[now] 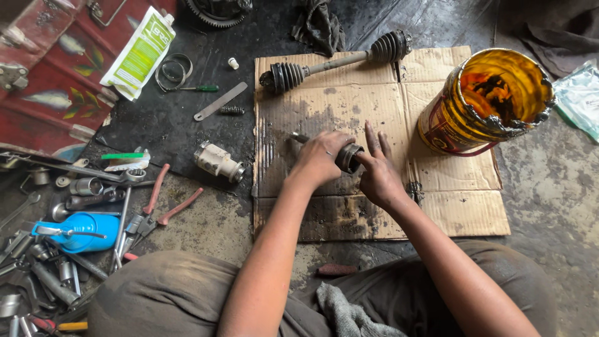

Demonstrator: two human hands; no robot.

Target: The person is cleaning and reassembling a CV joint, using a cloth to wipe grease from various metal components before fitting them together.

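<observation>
My left hand (319,157) grips a greasy metal joint housing (348,157) with a short shaft end (299,138) sticking out to the left, held just above a stained sheet of cardboard (449,200). My right hand (375,171) presses against the open end of the housing, two fingers stretched out and the rest tucked at its rim. A drive shaft with two black rubber boots (337,61) lies across the far part of the cardboard.
A yellow grease tin (483,103) stands open at the cardboard's right. A white cylindrical part (218,161) lies left of it. Red-handled pliers (156,203), a blue oil can (78,232), sockets and spanners crowd the left floor. A red metal box (50,75) sits top left.
</observation>
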